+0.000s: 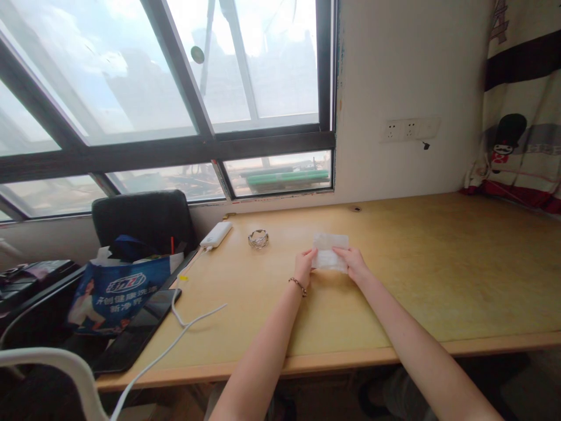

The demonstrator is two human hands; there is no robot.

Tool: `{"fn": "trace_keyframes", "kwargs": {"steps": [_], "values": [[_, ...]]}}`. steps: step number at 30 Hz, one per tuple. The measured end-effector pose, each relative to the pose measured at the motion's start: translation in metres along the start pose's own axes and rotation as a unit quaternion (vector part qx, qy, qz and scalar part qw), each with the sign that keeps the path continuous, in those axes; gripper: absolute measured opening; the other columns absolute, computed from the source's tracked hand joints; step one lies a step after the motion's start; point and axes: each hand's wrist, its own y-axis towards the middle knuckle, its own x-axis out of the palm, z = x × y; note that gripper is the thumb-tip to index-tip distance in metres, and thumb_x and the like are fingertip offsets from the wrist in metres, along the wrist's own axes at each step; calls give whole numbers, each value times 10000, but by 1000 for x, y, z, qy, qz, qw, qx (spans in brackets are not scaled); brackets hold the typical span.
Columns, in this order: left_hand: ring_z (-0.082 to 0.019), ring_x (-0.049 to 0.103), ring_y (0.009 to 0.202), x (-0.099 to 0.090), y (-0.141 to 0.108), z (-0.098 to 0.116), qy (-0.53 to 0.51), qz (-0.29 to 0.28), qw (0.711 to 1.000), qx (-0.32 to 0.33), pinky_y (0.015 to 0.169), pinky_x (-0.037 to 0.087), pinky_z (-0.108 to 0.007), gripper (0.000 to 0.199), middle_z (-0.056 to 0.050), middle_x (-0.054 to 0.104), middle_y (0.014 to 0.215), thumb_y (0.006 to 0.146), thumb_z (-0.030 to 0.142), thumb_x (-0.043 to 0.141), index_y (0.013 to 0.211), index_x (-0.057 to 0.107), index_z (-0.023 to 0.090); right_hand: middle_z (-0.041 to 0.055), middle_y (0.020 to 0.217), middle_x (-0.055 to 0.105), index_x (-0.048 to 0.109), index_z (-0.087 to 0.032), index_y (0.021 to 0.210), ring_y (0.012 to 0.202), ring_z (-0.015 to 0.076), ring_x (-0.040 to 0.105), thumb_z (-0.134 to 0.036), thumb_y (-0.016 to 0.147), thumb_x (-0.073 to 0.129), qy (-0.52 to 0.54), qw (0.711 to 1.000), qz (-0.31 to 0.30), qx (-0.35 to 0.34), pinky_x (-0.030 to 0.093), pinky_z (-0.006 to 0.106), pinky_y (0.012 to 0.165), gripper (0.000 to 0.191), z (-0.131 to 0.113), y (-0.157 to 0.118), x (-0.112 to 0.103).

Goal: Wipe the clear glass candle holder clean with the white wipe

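Note:
A small white, partly see-through packet [329, 252] is held up over the yellow wooden table [438, 263]. My left hand [305, 264] pinches its left edge, thumb on top, and a beaded bracelet [298, 286] circles that wrist. On the packet's right side, my right hand [354, 262] grips it with the thumb across the front. The fingers behind the packet are mostly hidden. To the left of my hands, a silvery ring-shaped object [258, 238] rests on the table.
A white power bank [216, 235] with a cable lies at the table's back left. Another white cable [193, 323] crosses the left edge near a dark flat panel [140, 333]. A blue bag [123, 292] sits on a black chair [142, 219]. Wall sockets [410, 128] are behind.

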Motion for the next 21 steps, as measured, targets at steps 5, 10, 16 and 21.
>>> {"fn": "trace_keyframes", "kwargs": {"steps": [5, 10, 16, 21], "values": [[-131, 577, 532, -22, 7, 17, 93, 43, 994, 38, 509, 430, -228, 253, -80, 631, 647, 659, 347, 574, 739, 614, 111, 51, 605, 669, 611, -123, 639, 554, 192, 628, -108, 517, 660, 18, 999, 45, 6, 518, 274, 516, 133, -3, 3, -4], [-113, 525, 498, -80, 17, 43, 401, 222, 875, 157, 518, 380, -221, 243, -29, 587, 586, 778, 324, 448, 823, 590, 132, 46, 588, 664, 594, -129, 634, 533, 183, 623, -98, 546, 632, 33, 996, 72, 30, 524, 277, 504, 100, 0, 7, -6], [-169, 501, 628, -135, 26, 68, 496, 301, 798, 162, 598, 319, -262, 450, -10, 563, 659, 733, 348, 552, 1143, 448, 192, 67, 636, 674, 593, -141, 660, 608, 206, 641, -171, 650, 570, 37, 997, 33, 64, 527, 296, 526, 38, 6, 3, 1], [-203, 523, 647, -144, 38, 67, 534, 299, 779, 133, 590, 310, -264, 349, -56, 592, 680, 699, 361, 585, 998, 538, 188, 74, 703, 681, 596, -156, 688, 678, 210, 645, -223, 695, 542, 29, 997, 30, 66, 523, 296, 566, 87, 7, -1, 5]]}}
